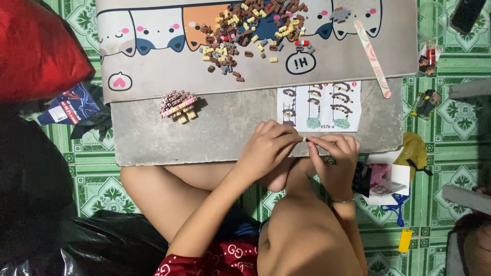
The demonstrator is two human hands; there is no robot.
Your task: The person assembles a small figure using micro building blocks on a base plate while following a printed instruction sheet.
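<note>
Left hand (266, 148) and right hand (335, 153) meet at the desk's (153, 138) near edge, both grips pinched nearly closed on one tiny yellow brick (306, 139) between their fingertips. Clear cup (432, 20) at far right, contents not discernible; small open white box (394, 184) on the floor by the right wrist. White instruction sheet (319, 106) lies just beyond the hands, loose brown and yellow bricks (245, 30) heaped on the cartoon-cat mat (153, 56), a dark blue packet (69, 105) at left.
</note>
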